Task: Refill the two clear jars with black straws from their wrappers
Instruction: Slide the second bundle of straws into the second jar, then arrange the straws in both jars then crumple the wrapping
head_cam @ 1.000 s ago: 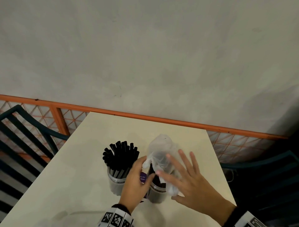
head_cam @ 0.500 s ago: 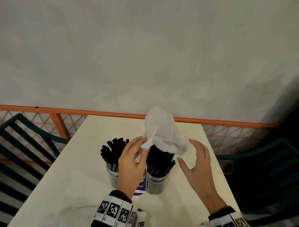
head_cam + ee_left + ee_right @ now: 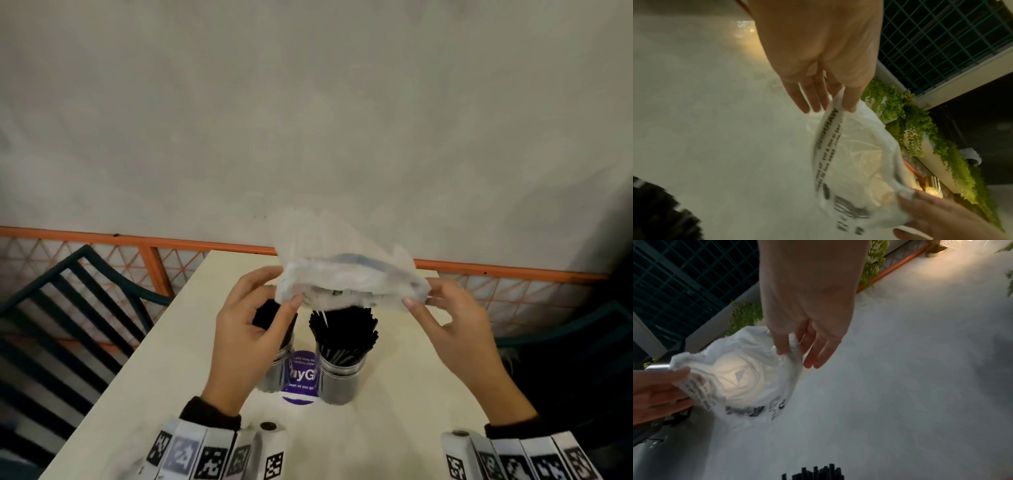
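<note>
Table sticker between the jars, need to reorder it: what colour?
Purple sticker, white lettering; head view.

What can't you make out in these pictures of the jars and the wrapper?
- Left jar: head view, mostly hidden behind the left hand.
- Wrapper print: blurred in both wrist views, unreadable.
- Round purple sticker: jars cover its sides.
- Right jar's straws: right wrist view, cut off by the bottom edge.

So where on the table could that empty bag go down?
Bare tabletop lies to the right of the right jar, out to the table edge, and also beyond the jars toward the orange rail. It is crowded in the middle: both jars, the purple sticker, and the hands holding the wrapper.
</note>
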A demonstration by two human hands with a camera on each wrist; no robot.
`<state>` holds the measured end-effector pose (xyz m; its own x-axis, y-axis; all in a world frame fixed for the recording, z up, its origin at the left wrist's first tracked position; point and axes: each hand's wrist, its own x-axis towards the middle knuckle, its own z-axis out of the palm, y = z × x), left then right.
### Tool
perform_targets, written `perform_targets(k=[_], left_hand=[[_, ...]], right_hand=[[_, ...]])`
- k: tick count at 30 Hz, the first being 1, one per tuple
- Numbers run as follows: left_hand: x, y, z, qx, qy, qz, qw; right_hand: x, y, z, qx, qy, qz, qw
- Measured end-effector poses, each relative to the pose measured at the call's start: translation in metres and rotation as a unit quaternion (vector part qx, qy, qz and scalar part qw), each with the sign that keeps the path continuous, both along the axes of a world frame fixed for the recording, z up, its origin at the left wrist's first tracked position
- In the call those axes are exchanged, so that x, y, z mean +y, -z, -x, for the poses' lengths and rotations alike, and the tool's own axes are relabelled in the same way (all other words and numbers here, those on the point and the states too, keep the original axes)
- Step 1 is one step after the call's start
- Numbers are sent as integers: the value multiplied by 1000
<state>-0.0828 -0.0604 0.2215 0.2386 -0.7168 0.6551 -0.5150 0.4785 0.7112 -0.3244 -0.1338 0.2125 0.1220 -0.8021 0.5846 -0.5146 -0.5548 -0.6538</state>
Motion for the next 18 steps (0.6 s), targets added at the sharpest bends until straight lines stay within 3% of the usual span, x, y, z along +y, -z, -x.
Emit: perform_targets(k=[2,7,9,11,12,15,16,18], left_hand=[[13,5,-8,-37,-21,-5,999],[41,32,-12,-88,-133,-40,986],[52,42,-5,-60,-155,-91,982],[63,54,1,14,-151,-164,975],[70,60,3,58,-124,-209,968],[94,76,6,150,-28,-310,938],[101,81,6,182,-8,-330,926],[116,86,3,281,39,-346,894]], right_hand=[[13,-2,2,-39,-23,-46,998],[41,9,1,-76,80,-55,992],[51,22,-4,-110,82,-106,985],[60,34,-7,-148,16,-208,967],[65,39,-7,-175,-44,-286,941],[81,58,-3,-242,-239,-497,798],[87,64,-1,-246,-277,-522,768],[96,76,3,-244,-301,-545,743]])
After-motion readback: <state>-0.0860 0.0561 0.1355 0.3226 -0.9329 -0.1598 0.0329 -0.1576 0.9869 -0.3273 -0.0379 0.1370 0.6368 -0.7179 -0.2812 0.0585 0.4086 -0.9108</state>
